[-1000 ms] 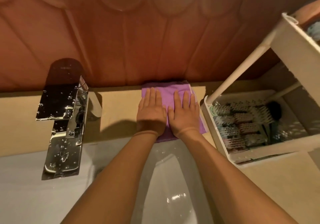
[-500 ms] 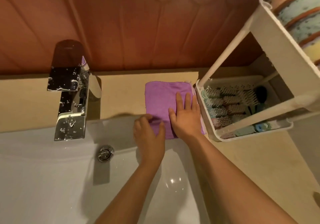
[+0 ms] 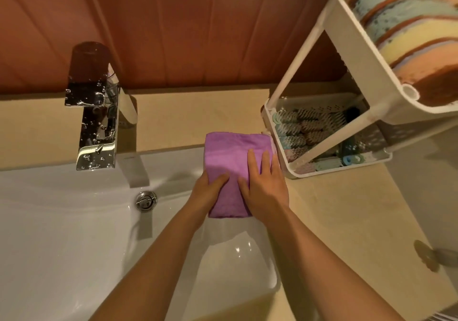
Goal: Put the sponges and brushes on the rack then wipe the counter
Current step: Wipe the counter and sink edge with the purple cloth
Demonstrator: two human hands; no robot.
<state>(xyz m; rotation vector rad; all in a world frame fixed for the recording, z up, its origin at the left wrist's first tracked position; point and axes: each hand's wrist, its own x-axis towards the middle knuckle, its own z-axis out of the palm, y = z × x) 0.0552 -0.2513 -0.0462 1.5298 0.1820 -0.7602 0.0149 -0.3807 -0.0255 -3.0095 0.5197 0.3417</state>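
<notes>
Head view: purple cloth (image 3: 230,162) now over sink edge (image 3: 173,156), farther from wall (image 3: 198,35).

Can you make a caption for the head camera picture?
Left hand grips and right hand presses a purple cloth at the sink edge, beside a rack of sponges and brushes.

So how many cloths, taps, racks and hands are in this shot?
purple cloth: 1
tap: 1
rack: 1
hands: 2, the left hand and the right hand
Total: 5
</notes>
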